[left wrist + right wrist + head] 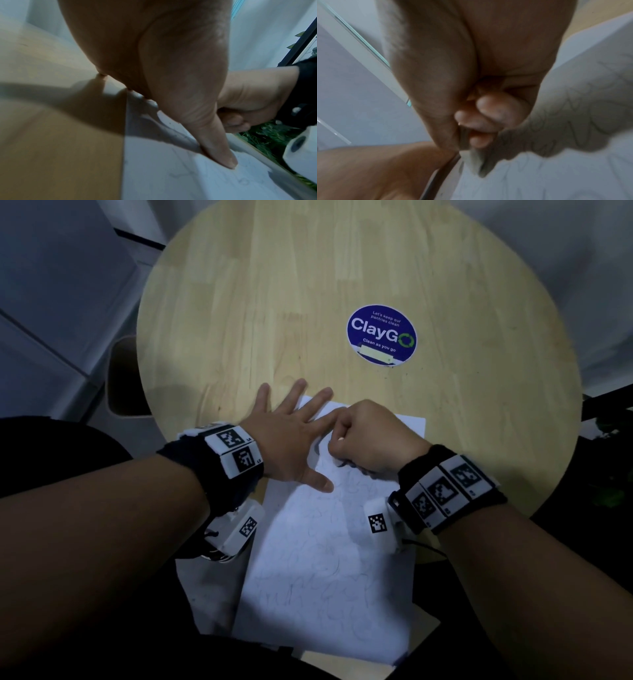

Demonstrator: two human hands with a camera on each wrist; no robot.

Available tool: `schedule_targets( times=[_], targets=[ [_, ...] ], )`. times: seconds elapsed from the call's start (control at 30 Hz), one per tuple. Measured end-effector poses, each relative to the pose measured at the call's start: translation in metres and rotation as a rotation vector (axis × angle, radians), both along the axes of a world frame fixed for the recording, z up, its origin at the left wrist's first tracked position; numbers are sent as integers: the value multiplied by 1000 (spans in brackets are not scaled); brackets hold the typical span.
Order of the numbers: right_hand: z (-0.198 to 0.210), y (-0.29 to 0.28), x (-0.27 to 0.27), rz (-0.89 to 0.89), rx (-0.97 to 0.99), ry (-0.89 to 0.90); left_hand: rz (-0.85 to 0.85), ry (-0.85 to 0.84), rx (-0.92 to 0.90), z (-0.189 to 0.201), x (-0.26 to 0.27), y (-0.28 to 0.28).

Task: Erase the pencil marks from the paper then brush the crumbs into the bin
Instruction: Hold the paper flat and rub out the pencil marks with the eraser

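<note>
A white paper sheet (325, 559) covered in faint pencil scribbles lies on the near part of the round wooden table (274, 302) and overhangs its near edge. My left hand (291, 433) lies flat with spread fingers on the sheet's far left corner, and its thumb (214, 148) presses the paper (171, 175). My right hand (373, 436) is fisted just right of it and grips a small whitish eraser (476, 162), whose tip touches the scribbled paper (573, 175). The eraser is mostly hidden by the fingers in the head view.
A blue round "ClayGo" sticker (382, 335) is stuck on the table beyond my right hand. A tan rounded object (120, 378), perhaps a bin or seat, stands below the table's left edge. A second sheet (205, 583) shows beneath the paper's left side.
</note>
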State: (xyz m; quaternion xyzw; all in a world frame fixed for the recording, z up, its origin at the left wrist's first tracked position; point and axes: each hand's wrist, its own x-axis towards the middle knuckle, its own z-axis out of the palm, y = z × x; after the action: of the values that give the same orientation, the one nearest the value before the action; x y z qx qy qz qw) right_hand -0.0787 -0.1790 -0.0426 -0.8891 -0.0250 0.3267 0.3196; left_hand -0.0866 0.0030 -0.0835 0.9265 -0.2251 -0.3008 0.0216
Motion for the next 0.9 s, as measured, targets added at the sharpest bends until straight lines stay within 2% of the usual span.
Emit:
schedule_targets(
  times=[0.1, 0.13, 0.27, 0.3, 0.4, 0.47, 0.53, 0.57, 0.7, 0.83, 0.9],
  targets=[
    [-6, 0, 8, -129, -14, -240, 6, -6, 19, 1, 0, -1],
    [-6, -1, 9, -142, -15, -255, 10, -1, 20, 1, 0, -2],
    [-1, 0, 1, -33, 19, 16, 4, 7, 3, 1, 0, -1],
    [-2, 1, 1, -59, 33, 15, 5, 10, 4, 2, 0, 0],
    [-7, -1, 7, -205, 53, -170, 10, 9, 21, 1, 0, -2],
    [-6, -2, 7, -197, 64, -100, 7, 5, 24, 1, 0, -1],
    [-2, -4, 4, -103, 63, 45, 5, 4, 9, 0, 0, -1],
    [-1, -4, 3, -91, 62, 61, 5, 4, 6, 0, 0, 0],
    [-5, -6, 10, -224, 67, -105, 10, 0, 19, 0, 0, -1],
    [0, -7, 5, -78, 63, 83, 7, 2, 14, 0, 0, -1],
    [-4, -7, 7, -151, 69, -14, 10, 1, 17, 2, 0, -1]
  ],
)
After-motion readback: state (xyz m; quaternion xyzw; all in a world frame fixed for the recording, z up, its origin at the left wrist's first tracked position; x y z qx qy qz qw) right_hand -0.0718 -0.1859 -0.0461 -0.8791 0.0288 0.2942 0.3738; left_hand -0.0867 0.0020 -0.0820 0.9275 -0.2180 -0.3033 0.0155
